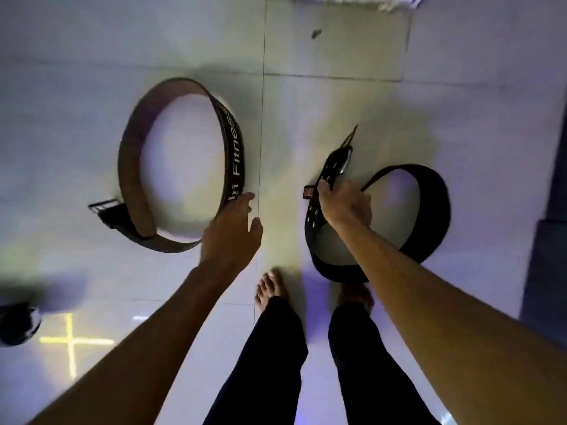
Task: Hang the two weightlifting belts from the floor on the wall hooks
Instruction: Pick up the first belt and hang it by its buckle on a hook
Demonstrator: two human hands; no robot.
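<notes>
Two weightlifting belts stand on edge on the white tiled floor. The brown belt, with white lettering on its black outer face and a metal buckle at its lower left, forms a wide loop on the left. My left hand reaches its near right edge, fingers apart and touching the rim without closing on it. The black belt curls on the right. My right hand is closed around its perforated strap end near the buckle. No wall hooks are in view.
My bare feet and dark trousers are directly below the belts. A dark round object lies at the left edge. A dark panel runs along the right edge. A small dark speck marks the far tile.
</notes>
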